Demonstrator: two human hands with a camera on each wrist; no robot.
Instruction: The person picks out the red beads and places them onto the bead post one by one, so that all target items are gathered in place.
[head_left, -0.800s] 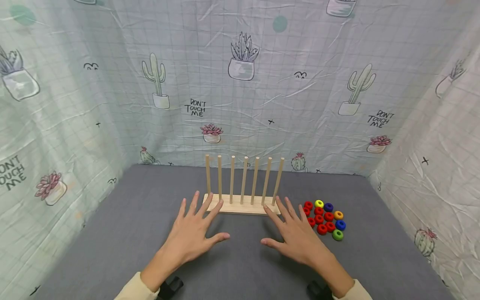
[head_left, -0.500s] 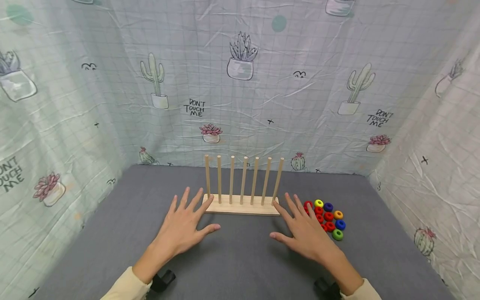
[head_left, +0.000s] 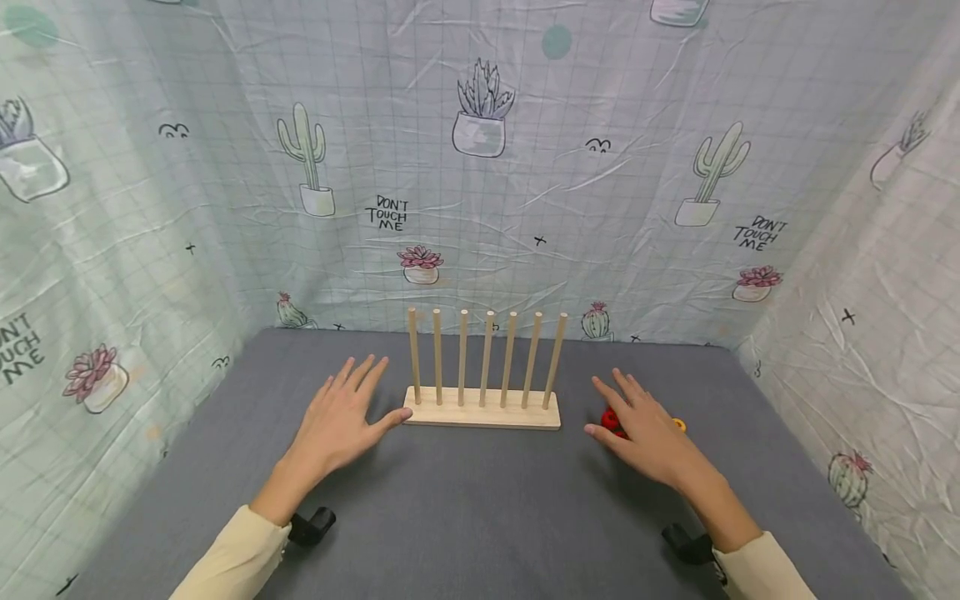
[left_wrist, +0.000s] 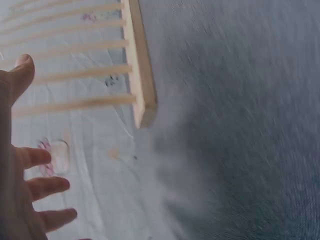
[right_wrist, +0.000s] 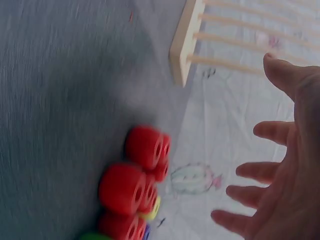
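Observation:
A wooden peg rack with several upright bare dowels stands on the grey tabletop. My left hand hovers at the rack's left end, fingers spread, holding nothing; in the left wrist view its thumb stands apart from the dowels. Over a cluster of small coloured rings, my right hand is held with fingers extended and nothing in them. It hides most of the cluster in the head view. The right wrist view shows red rings, a yellow ring, and bits of green and blue, below the fingers.
A pale cloth printed with cacti and lettering hangs behind and at both sides of the grey table. Black wrist camera mounts sit under both wrists near the cream sleeves.
Both hands have moved apart: the left one leftward away from the rack's front, the right one rightward over the rings, covering most of them. Rack stays in place.

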